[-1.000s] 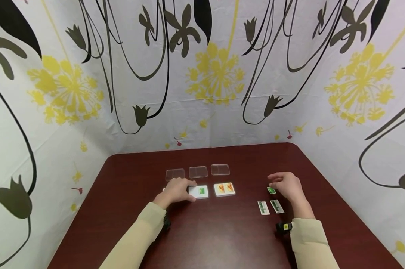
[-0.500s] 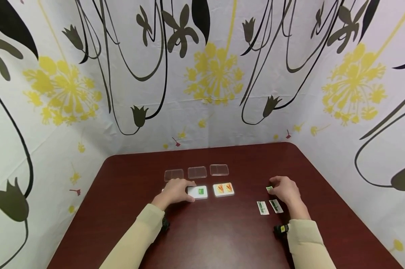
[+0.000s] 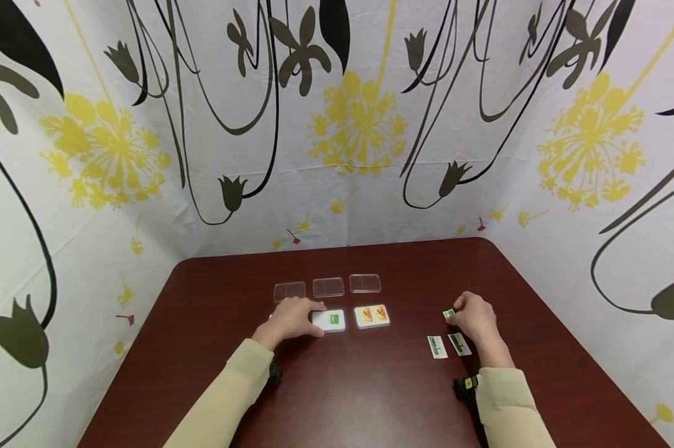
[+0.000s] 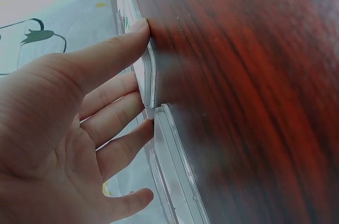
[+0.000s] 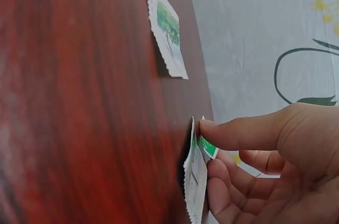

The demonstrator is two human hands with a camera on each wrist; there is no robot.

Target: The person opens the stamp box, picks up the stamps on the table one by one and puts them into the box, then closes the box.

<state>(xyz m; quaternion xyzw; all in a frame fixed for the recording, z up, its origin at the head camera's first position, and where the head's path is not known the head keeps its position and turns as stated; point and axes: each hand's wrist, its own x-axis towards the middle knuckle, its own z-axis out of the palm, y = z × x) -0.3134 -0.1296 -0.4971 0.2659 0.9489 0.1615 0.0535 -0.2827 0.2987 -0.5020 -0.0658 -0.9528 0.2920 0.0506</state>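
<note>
My left hand (image 3: pixel 293 317) holds the middle flat plastic case (image 3: pixel 330 320), which bears a green stamp (image 3: pixel 334 319) on white; the thumb lies along its near edge, the other fingers on its far side. Another case (image 4: pixel 172 155) sits beside it, mostly covered by that hand in the head view. At the right, my right hand (image 3: pixel 474 316) pinches a small green postage stamp (image 5: pixel 210 149) between thumb and fingers. Two pale stamps with green pictures, one left (image 3: pixel 437 347) and one right (image 3: pixel 460 343), lie just nearer on the table.
A third case (image 3: pixel 372 316) with two orange stamps stands right of the middle one. Behind them, three clear lids (image 3: pixel 328 287) form a row on the dark red table (image 3: pixel 342 398). Patterned cloth (image 3: pixel 348 205) encloses the table's back and sides.
My right hand has come down from over the green stamp and its fingertips have closed on the stamp's edge. The left hand keeps its place on the middle case.
</note>
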